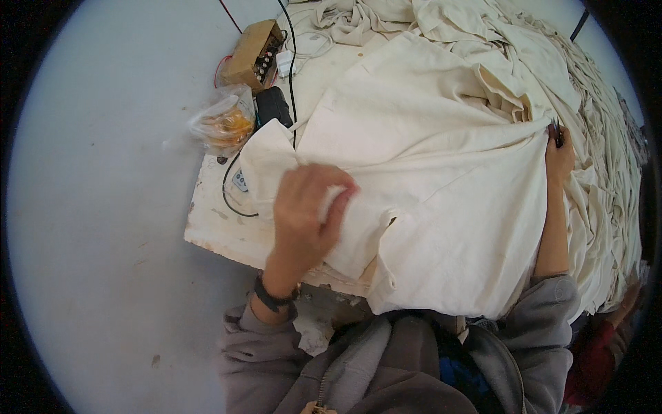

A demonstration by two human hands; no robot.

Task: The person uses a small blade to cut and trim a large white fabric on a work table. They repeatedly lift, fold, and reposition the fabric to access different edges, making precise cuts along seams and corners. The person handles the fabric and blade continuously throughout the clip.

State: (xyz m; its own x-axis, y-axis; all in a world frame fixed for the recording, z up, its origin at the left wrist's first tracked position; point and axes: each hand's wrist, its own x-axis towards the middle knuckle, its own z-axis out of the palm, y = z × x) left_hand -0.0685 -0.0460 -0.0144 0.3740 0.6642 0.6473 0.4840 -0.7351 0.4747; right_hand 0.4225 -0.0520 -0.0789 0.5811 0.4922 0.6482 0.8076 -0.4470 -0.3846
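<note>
A cream cloth garment (pixel 441 200) lies spread over the table in front of me and hangs over its near edge. Above the garment's left part is my left hand (pixel 310 207), slightly blurred, with thumb and forefinger pinched together; whatever may be between the tips is too small to see. At the garment's right edge my right hand (pixel 560 155) is closed around small dark thread snips (pixel 557 133), their points facing away from me. Gathered folds of the cloth run up to this hand, and I cannot tell whether its fingers also grip the fabric.
A large heap of cream fabric (pixel 600 165) covers the right and far side. At the table's left edge (pixel 207 221) stand a cardboard box (pixel 247 52), a plastic bag (pixel 224 124), a black case (pixel 273 107) and a black cable (pixel 293 76). Another person's red sleeve (pixel 592 359) shows at lower right.
</note>
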